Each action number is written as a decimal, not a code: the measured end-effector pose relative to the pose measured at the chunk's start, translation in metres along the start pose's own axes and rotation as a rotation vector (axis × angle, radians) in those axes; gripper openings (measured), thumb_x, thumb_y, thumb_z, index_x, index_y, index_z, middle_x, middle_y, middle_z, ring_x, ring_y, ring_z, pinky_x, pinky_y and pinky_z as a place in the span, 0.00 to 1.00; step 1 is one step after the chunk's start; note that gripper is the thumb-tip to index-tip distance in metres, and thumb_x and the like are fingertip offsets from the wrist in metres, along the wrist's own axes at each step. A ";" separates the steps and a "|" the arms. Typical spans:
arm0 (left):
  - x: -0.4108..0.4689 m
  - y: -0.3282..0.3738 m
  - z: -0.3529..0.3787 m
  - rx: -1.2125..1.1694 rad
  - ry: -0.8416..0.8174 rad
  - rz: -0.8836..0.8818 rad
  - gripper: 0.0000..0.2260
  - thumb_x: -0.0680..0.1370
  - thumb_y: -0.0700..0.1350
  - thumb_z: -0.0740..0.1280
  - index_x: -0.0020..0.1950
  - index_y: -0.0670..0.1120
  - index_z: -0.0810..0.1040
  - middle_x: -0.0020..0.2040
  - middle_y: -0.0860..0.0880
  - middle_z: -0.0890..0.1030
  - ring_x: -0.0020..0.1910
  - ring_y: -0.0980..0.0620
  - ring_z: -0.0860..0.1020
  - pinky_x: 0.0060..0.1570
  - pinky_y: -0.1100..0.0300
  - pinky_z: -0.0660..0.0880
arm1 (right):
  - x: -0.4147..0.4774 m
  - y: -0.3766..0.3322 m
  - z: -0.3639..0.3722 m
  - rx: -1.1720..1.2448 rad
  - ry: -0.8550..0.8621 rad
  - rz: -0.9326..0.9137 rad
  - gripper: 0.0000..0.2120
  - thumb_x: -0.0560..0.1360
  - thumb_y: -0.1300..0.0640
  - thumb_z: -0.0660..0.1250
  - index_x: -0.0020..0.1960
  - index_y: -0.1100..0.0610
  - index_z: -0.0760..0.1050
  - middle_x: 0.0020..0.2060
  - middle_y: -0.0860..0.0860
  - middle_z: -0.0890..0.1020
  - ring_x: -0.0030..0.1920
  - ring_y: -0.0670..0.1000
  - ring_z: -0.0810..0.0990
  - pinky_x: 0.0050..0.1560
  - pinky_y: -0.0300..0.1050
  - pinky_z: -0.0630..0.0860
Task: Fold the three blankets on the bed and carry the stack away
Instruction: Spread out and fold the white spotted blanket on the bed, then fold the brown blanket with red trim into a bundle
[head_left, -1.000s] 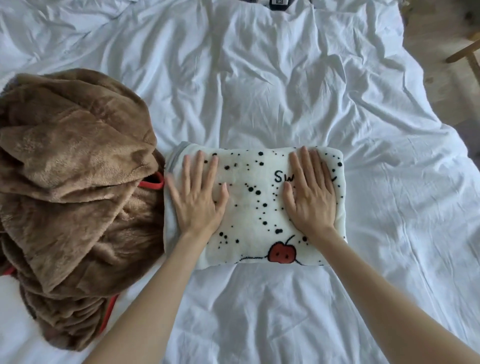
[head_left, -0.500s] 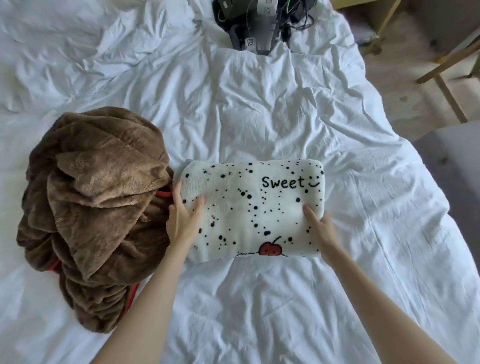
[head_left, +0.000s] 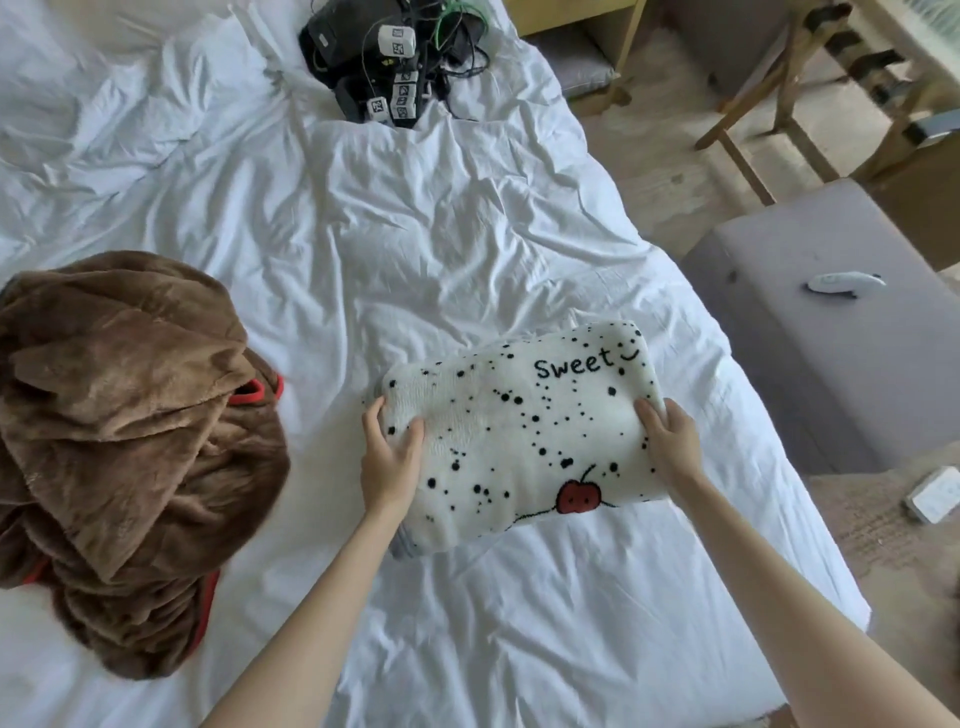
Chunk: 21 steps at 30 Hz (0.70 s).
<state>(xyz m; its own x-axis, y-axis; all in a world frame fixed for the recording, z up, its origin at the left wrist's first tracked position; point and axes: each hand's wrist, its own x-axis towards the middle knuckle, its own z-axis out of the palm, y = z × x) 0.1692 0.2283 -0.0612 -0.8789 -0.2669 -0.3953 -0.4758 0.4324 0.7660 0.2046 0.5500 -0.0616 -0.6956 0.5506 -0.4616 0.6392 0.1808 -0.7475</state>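
Fingers of both hands mostly hidden under the folded white blanket (head_left: 519, 431); only thumbs show on top. Left hand (head_left: 387, 457) and right hand (head_left: 672, 447) grip its two ends, above the bed (head_left: 415, 234). Writing reads "Sweet". Two blankets visible: this one and an unfolded brown blanket (head_left: 130, 457), cut off at left. Black gear with cables (head_left: 384, 67) is hard to make out.

We cannot see the fingers under the folded white blanket (head_left: 524, 431); the brown blanket (head_left: 124, 457) beside it runs off-frame.
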 end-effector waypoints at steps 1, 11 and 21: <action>-0.010 0.006 0.010 0.001 0.013 0.018 0.22 0.78 0.58 0.64 0.70 0.59 0.63 0.49 0.65 0.74 0.39 0.62 0.75 0.34 0.63 0.68 | -0.001 0.005 -0.014 0.001 0.028 -0.001 0.19 0.78 0.46 0.62 0.38 0.60 0.66 0.32 0.52 0.70 0.32 0.50 0.69 0.34 0.45 0.67; -0.048 0.012 0.071 0.204 -0.206 -0.014 0.26 0.81 0.59 0.57 0.77 0.58 0.53 0.73 0.45 0.69 0.64 0.43 0.74 0.54 0.49 0.75 | -0.013 0.049 -0.073 -0.091 0.045 0.182 0.15 0.79 0.43 0.60 0.52 0.55 0.69 0.48 0.53 0.79 0.44 0.53 0.76 0.39 0.47 0.70; -0.015 0.032 0.007 0.241 -0.044 0.134 0.14 0.82 0.53 0.58 0.67 0.54 0.69 0.66 0.46 0.68 0.58 0.47 0.77 0.50 0.54 0.71 | -0.043 -0.021 -0.015 -0.361 0.268 -0.267 0.32 0.78 0.46 0.63 0.76 0.57 0.55 0.74 0.53 0.60 0.74 0.53 0.60 0.72 0.54 0.60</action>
<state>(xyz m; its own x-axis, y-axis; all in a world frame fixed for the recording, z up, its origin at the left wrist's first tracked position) 0.1671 0.2518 -0.0343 -0.9325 -0.1582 -0.3247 -0.3452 0.6552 0.6720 0.2262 0.5347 -0.0190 -0.7717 0.6276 -0.1030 0.5561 0.5872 -0.5881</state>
